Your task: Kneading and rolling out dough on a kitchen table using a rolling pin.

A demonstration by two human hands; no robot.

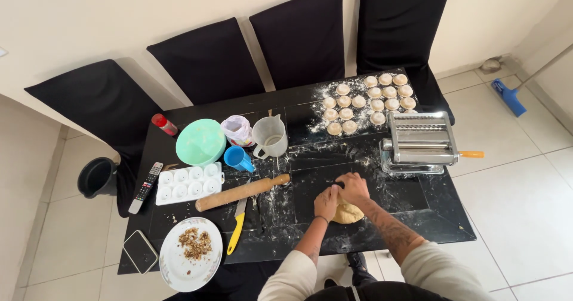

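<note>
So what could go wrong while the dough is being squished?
The plate of crumbs and the phone sit at the table's near edge, so a bump might knock them off. The yellow knife lies close to the left hand. Loose flour could spread onto the remote.

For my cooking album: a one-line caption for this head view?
Both hands, left hand and right hand, press dough beside a pasta machine.

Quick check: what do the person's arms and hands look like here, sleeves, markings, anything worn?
Both hands bare, no gloves. Left hand has a thin dark band at the wrist. Right hand leads to a forearm covered in dark tattoos. Light cream sleeves are pushed up to about the elbows on both arms.
</note>
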